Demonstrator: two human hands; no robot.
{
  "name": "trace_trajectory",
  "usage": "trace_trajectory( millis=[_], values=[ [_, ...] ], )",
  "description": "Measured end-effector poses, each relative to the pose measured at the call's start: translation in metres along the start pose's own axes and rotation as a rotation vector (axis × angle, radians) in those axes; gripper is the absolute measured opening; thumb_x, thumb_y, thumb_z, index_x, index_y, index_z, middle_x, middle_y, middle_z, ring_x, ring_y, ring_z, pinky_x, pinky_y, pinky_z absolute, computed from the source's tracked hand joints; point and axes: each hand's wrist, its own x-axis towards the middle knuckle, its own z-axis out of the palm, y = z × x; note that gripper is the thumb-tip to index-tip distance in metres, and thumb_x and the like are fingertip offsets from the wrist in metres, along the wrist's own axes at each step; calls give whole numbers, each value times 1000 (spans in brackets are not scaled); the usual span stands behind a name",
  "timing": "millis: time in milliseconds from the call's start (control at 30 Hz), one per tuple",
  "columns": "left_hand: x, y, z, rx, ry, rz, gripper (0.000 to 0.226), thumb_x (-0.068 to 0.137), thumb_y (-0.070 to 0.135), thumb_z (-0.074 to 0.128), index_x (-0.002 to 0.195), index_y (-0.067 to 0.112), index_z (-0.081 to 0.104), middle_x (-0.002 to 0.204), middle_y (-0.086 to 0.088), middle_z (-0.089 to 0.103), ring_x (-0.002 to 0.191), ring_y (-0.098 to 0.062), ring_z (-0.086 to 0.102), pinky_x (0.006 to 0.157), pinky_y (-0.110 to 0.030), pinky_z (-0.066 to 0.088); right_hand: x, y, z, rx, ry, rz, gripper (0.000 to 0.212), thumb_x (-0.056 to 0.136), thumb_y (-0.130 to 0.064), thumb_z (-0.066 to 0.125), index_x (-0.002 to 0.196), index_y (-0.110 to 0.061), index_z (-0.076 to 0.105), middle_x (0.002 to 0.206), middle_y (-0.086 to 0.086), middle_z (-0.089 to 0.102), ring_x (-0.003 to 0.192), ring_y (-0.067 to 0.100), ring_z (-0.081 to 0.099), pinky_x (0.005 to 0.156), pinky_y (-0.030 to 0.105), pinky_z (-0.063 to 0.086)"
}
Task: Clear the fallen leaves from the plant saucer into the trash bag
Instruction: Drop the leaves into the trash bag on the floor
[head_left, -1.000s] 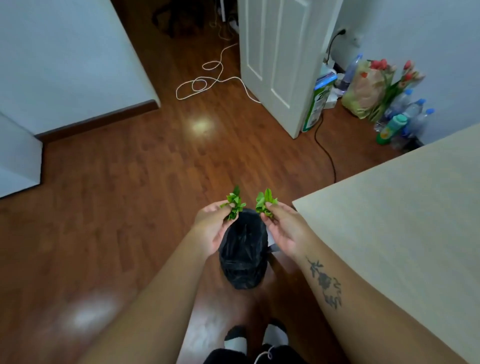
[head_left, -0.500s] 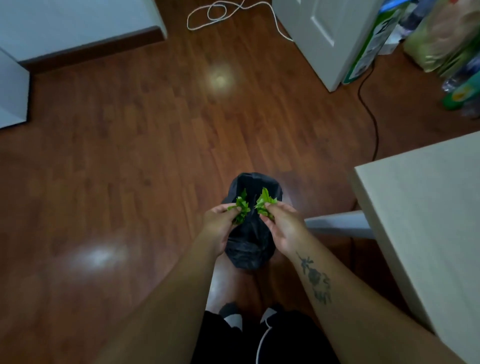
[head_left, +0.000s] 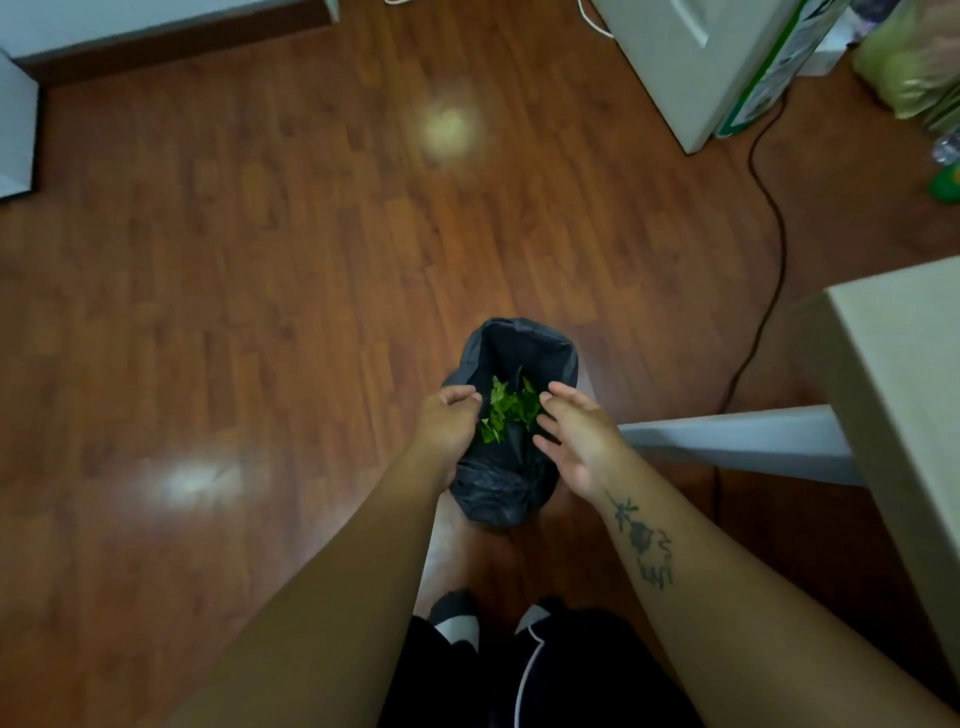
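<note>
Both hands hover over the black trash bag (head_left: 511, 467) on the floor: left hand (head_left: 451, 422) loosely curled, right hand (head_left: 577, 441) spread. Green leaves (head_left: 506, 410) lie loose between them, inside the bag's mouth.

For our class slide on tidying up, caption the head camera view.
Green leaves drop between the left hand and open right hand into a black trash bag on the wooden floor.
</note>
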Motion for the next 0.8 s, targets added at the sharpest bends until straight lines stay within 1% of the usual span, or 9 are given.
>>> trace_trajectory(
  millis=[67, 167, 267, 367, 433, 500, 600, 700, 800],
  values=[
    [-5, 4, -2, 3, 19, 52, 20, 95, 14, 57, 114, 6, 60, 85, -4, 61, 72, -11, 57, 62, -19, 49, -4, -2, -1, -51, 41, -35, 33, 93, -10, 57, 125, -15, 55, 126, 11, 57, 111, 25, 56, 97, 37, 48],
    [-23, 16, -11, -2, 32, 85, 2, 92, 7, 60, 91, 7, 62, 77, -6, 61, 65, -12, 58, 62, -20, 52, -26, -10, 2, -152, 102, -101, 14, 90, -7, 59, 97, -18, 64, 104, 10, 65, 98, 24, 65, 85, 31, 53],
    [-54, 40, -24, 38, 33, 124, 10, 91, 6, 61, 81, 9, 62, 74, -7, 62, 64, -13, 60, 62, -20, 53, -66, -32, 8, -292, 125, -205, 13, 88, -7, 59, 83, -18, 63, 88, 10, 67, 85, 21, 65, 84, 34, 56],
    [-95, 77, -37, 75, 18, 176, 8, 91, 6, 61, 83, 8, 63, 74, -8, 63, 63, -14, 60, 59, -19, 54, -116, -64, 17, -349, 119, -291, 13, 89, -9, 58, 79, -16, 63, 82, 8, 66, 82, 21, 65, 84, 36, 56],
    [-124, 104, -43, 115, -3, 225, 4, 91, 5, 61, 88, 4, 64, 72, -7, 62, 61, -13, 60, 55, -14, 54, -148, -84, 23, -344, 109, -330, 12, 90, -9, 57, 80, -14, 62, 83, 8, 65, 82, 21, 64, 80, 33, 56],
    [-155, 134, -51, 156, -39, 293, 5, 91, 5, 62, 93, 1, 65, 71, -6, 62, 62, -13, 61, 56, -14, 54, -184, -104, 30, -331, 104, -378, 11, 89, -8, 57, 81, -13, 63, 83, 9, 65, 79, 20, 64, 77, 30, 55],
    [-201, 175, -60, 190, -89, 392, 8, 90, 6, 63, 95, 1, 66, 75, -6, 64, 67, -15, 63, 63, -19, 56, -235, -129, 37, -322, 127, -473, 10, 87, -10, 58, 81, -14, 65, 82, 8, 68, 78, 20, 66, 80, 33, 57],
    [-235, 201, -64, 220, -129, 476, 8, 89, 6, 64, 95, 1, 68, 79, -7, 66, 69, -16, 64, 72, -27, 58, -278, -146, 38, -289, 154, -531, 12, 89, -8, 56, 84, -14, 65, 83, 4, 67, 79, 17, 65, 80, 30, 56],
    [-259, 218, -57, 280, -197, 566, 9, 88, 8, 65, 94, 2, 69, 84, -10, 69, 72, -19, 67, 76, -33, 60, -318, -156, 28, -234, 212, -606, 13, 88, -8, 57, 80, -16, 64, 83, 3, 66, 80, 18, 67, 80, 32, 57]
  ],
)
